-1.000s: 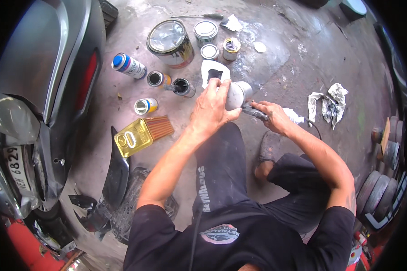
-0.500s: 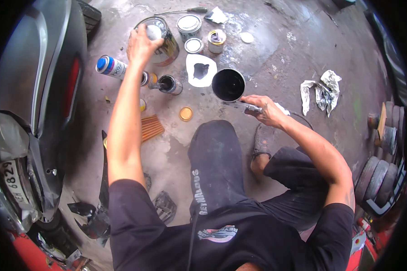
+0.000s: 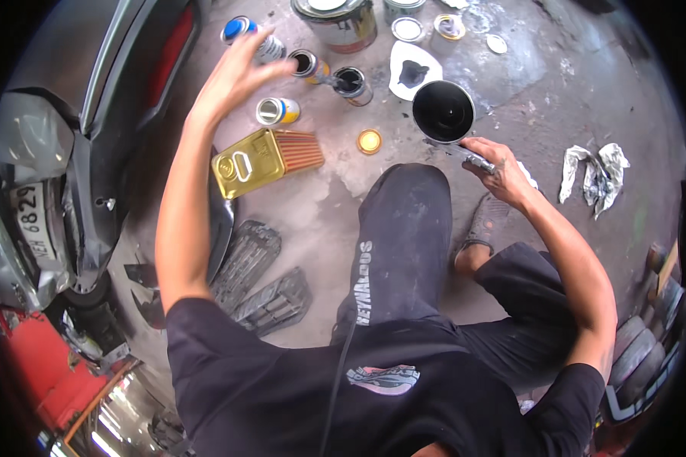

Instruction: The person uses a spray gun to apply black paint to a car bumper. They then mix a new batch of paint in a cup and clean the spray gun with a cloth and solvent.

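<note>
My left hand [image 3: 240, 76] is raised with its fingers apart and nothing in it, somewhat blurred. It overlaps a blue-topped spray can [image 3: 255, 38] in the picture; whether they touch I cannot tell. My right hand [image 3: 503, 171] is closed around the grey, paint-streaked handle of a round cup [image 3: 443, 111] whose inside is black. A white sheet with a black blot [image 3: 413, 72] lies just beyond the cup. Left of it stand an open can of dark liquid [image 3: 353, 85] and another open can [image 3: 306, 67]. A large paint can [image 3: 337, 29] stands at the far edge.
A rectangular gold tin [image 3: 248, 164] lies near my left forearm, beside a small yellow-and-white can [image 3: 277, 111] and a gold lid [image 3: 369, 142]. Crumpled paper [image 3: 594, 179] is at the right. A dark car [image 3: 114, 99] stands at the left, with black plastic parts [image 3: 248, 259] nearby.
My left hand has left the top of the large paint can and come nearer, fingers spread. My right hand keeps hold of the cup. The whole view has shifted leftward and nearer.
</note>
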The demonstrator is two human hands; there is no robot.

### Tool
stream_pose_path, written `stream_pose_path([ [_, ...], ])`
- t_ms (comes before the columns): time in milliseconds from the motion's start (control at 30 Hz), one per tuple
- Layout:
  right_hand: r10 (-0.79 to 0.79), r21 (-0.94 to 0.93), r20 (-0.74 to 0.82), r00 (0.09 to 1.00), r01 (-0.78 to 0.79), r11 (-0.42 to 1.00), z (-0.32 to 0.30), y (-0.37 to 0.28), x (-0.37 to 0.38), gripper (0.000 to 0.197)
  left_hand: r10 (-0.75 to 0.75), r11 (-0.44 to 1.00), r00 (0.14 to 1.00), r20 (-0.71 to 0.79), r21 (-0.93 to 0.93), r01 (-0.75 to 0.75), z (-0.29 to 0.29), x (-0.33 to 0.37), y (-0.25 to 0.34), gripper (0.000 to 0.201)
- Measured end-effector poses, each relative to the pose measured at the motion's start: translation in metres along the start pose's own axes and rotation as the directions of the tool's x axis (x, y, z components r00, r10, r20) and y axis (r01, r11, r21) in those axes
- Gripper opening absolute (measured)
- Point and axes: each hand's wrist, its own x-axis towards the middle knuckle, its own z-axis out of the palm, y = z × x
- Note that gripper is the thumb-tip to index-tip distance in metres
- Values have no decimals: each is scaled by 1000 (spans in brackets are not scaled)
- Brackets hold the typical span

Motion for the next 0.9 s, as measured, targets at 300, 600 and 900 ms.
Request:
stream_pose_path([
  [300, -117, -28, 46, 992, 118, 993, 24, 3, 34, 45, -266, 922, 926, 268, 350, 163, 29, -203, -18, 128],
  [600, -83, -68, 33, 996, 85, 994, 74, 22, 54, 50, 7, 936, 969, 248, 340, -94, 11, -173, 21, 97],
  [900, -30, -131, 52, 998, 36, 991, 106, 29, 56, 51, 92, 821, 865, 494, 453, -347, -44, -99, 107, 76],
])
